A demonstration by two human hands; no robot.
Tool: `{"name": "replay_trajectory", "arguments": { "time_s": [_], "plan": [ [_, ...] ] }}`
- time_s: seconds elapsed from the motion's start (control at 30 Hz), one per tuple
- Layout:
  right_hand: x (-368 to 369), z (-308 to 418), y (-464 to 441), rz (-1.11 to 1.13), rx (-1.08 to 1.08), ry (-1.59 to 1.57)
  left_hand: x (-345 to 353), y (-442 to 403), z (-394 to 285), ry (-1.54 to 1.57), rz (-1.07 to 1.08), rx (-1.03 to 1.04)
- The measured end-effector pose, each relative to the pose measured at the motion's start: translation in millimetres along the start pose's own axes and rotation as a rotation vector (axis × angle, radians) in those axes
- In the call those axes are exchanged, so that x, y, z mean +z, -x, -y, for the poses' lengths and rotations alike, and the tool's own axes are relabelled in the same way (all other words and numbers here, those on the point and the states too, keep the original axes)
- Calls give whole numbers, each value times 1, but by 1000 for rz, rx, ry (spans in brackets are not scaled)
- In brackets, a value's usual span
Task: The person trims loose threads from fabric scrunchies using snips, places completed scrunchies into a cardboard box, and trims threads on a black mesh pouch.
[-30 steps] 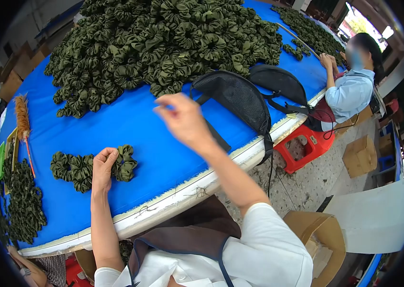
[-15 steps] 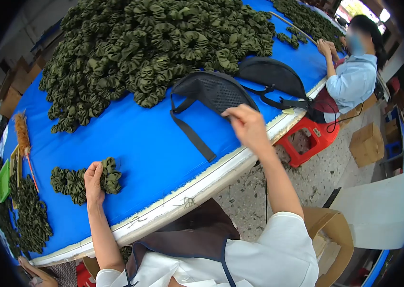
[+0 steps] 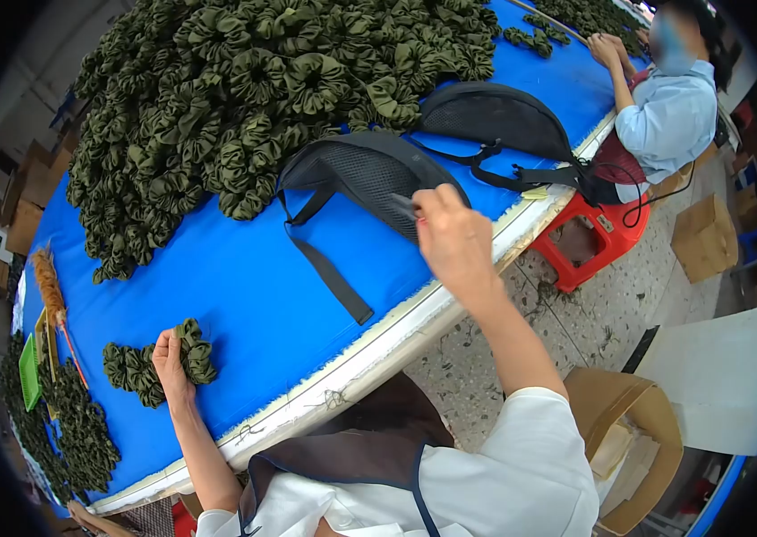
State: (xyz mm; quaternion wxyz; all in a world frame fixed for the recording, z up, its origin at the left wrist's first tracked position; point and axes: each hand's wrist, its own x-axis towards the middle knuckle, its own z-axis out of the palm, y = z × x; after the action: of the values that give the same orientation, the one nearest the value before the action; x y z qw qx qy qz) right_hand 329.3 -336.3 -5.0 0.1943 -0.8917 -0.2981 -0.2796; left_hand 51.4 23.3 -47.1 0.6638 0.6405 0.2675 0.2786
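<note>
Dark green scrunchies (image 3: 132, 369) lie in a short row on the blue table. My left hand (image 3: 172, 367) is closed on the scrunchie (image 3: 195, 351) at the right end of that row, thumb and fingers pinching its gathered cloth. Over the black mesh waist bag (image 3: 369, 174), my right hand (image 3: 457, 234) is closed around a small pointed grey tool (image 3: 403, 206) that looks like thread snips; the fingers hide most of it. The bag's black strap (image 3: 333, 279) trails across the cloth towards the table edge.
A large heap of scrunchies (image 3: 253, 98) covers the far side. A second black bag (image 3: 495, 121) lies at the right. At the left are a feather duster (image 3: 49, 286) and a green basket (image 3: 29, 371). A co-worker (image 3: 665, 116) sits beyond a red stool (image 3: 589, 242).
The view has shifted slightly. My right hand has turned, and the pointed grey tool now shows beyond its fingers. My left hand still pinches the scrunchie.
</note>
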Motion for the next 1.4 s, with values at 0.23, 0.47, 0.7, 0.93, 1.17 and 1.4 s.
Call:
{"name": "replay_trajectory", "arguments": {
  "time_s": [0.23,0.47,0.7,0.93,1.17,1.4],
  "plan": [
    [9,38,4,56,-85,-126,2,0,0,-35,-33,21],
    [21,32,-21,76,-145,144,0,-1,6,-53,-42,34],
    [37,43,-23,304,-247,207,-2,0,7,-55,-50,42],
    [-23,4,-24,-29,87,-147,0,1,-3,-312,-110,82],
    [-41,-47,23,248,428,-588,78,0,-51,-830,-79,420],
    [-32,-2,44,118,34,-441,181,2,-60,-776,450,545]
  ]
}}
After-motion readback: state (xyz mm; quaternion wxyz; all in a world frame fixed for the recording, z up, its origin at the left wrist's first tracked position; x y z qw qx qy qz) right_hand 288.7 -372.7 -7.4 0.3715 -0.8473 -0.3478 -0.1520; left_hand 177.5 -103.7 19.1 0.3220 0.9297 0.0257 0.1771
